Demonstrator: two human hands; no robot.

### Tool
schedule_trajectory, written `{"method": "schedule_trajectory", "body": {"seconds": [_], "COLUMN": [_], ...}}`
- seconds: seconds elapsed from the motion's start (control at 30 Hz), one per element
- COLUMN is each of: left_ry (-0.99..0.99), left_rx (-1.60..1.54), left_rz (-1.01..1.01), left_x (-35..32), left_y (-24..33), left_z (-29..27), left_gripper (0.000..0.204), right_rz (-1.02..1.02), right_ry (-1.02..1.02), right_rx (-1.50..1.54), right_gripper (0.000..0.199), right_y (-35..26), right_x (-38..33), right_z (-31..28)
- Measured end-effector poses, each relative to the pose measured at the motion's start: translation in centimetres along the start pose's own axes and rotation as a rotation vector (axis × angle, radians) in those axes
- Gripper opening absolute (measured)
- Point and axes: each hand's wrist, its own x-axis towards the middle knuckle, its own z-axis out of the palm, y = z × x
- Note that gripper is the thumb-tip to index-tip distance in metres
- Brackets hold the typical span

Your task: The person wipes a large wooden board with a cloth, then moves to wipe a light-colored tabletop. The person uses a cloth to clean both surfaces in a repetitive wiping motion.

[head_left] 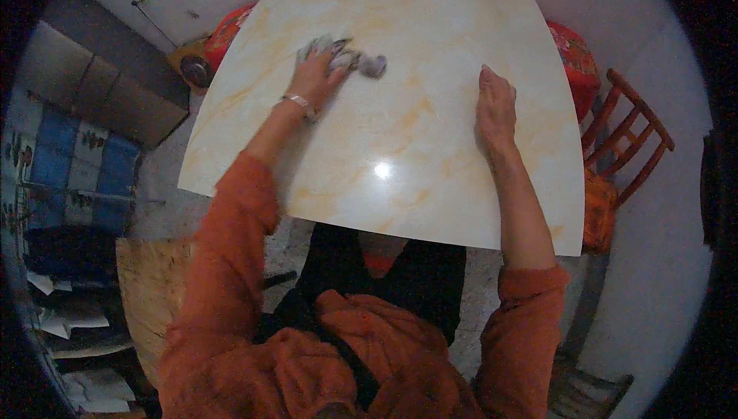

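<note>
A crumpled grey-and-white cloth [372,65] lies against the tabletop [407,127], which is glossy cream with yellow marbling. Over most of that cloth is my left hand [314,73], its fingers pressed down on it, with a pale bracelet at the wrist. Part of the cloth sticks out to the right of the fingers. My right hand [497,108] rests on the right side of the table, fingers curled in and no object visible in it.
A wooden chair [626,131] stands beyond the table's right edge, near red patterned seats [573,61]. At the left are grey cabinets [115,73], a blue-and-white checked surface [84,165] and a wooden board [150,277]. Light glares off the tabletop near its front.
</note>
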Motion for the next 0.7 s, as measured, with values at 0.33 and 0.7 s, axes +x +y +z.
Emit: {"method": "schedule_trajectory", "body": {"seconds": [0.33, 0.7], "left_ry": [-0.223, -0.126], "left_rx": [-0.227, -0.122], "left_rz": [0.435, -0.043], "left_x": [-6.5, -15.7], "left_y": [9.1, -1.4], "left_z": [-0.3, -3.5], "left_gripper": [0.059, 0.058], "right_rz": [0.082, -0.283], "right_ry": [-0.033, -0.344], "right_rx": [0.138, -0.245], "right_gripper": [0.047, 0.059], "right_y": [-0.2, -6.9], "right_x": [0.4, -1.1], "right_z": [0.8, 5.2]}}
